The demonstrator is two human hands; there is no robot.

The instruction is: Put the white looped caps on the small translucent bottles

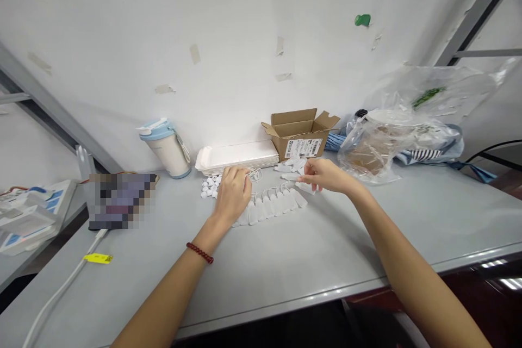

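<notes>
My right hand (324, 175) has its thumb and fingers pinched on a small translucent white piece (291, 176), at the edge of a loose pile of similar pieces (294, 164). My left hand (234, 191) is curled over the grey table, its fingertips partly hidden, and I cannot make out what lies in them. Just left of it is a cluster of small white caps (209, 187). Thin white cords (256, 174) lie by its fingers. Between my hands, a slanting row of flat translucent white pieces (273, 205) with thin, string-like tops lies on the table; my left hand covers its left end.
Behind the row are stacked white trays (240, 156) and an open cardboard box (299, 133). A tumbler (167, 149) and a pixelated phone-like device (122, 201) with a white cable (61, 293) stand left. Clear plastic bags (379, 144) lie right. The table's front edge (302, 300) is near me.
</notes>
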